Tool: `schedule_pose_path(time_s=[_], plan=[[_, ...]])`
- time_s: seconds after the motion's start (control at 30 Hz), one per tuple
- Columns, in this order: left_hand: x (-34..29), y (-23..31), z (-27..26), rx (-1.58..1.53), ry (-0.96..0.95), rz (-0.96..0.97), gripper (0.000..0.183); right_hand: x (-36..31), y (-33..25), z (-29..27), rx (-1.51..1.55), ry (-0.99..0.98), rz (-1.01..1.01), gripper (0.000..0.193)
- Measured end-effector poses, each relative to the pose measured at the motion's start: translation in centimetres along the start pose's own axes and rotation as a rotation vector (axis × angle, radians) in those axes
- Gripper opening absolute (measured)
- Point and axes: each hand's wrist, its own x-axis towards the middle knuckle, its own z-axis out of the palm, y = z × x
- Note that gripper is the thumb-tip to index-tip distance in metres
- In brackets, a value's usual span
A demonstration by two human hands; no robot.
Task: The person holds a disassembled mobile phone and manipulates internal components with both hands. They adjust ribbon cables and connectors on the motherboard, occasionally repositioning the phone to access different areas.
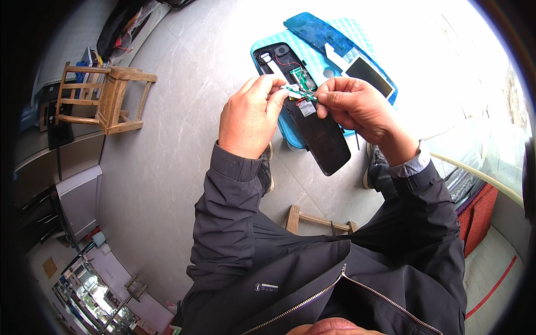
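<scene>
dark jacket sleeves (234, 223) fill the lower part of the view, rising to two bare hands held close together above a grey tiled floor (167, 156). left hand (249, 118) and right hand (357, 106) each pinch one end of a small green circuit board (300, 89) between fingertips, with thin red wires trailing from it. just below the board hangs a long black device shell (321, 139), its open top end showing inner parts. beneath it lies a blue padded tray (329, 47), with a loose screen panel (368, 72) on its right side. a wooden stool (109, 97) stands well apart on the left, and part of another wooden stool (318, 219) shows beneath the arms.
</scene>
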Motion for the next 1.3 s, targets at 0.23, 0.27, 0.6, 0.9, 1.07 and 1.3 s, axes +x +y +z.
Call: schedule_pose_path(time_s=[0.23, 0.27, 0.6, 0.9, 1.07, 1.3], plan=[[0.03, -0.06, 0.10, -0.005, 0.004, 0.000, 0.019, -0.04, 0.00, -0.04, 0.002, 0.009, 0.001, 0.013], [0.02, -0.08, 0.08, -0.001, 0.003, 0.001, 0.018, -0.02, 0.00, -0.03, 0.005, 0.007, 0.002, 0.013], [-0.09, 0.03, 0.05, 0.010, 0.000, 0.003, 0.018, 0.04, 0.11, -0.06, 0.012, -0.003, 0.002, 0.012], [-0.11, 0.01, 0.06, 0.003, -0.008, -0.006, 0.017, 0.22, 0.24, 0.16, 0.018, 0.046, 0.012, 0.011], [-0.11, -0.31, 0.20, -0.012, -0.011, -0.023, 0.017, 0.12, 0.04, 0.06, -0.007, 0.017, 0.011, 0.010], [-0.20, -0.66, 0.41, -0.041, 0.008, -0.028, 0.015, -0.17, -0.16, 0.41, -0.037, 0.035, -0.005, 0.009]])
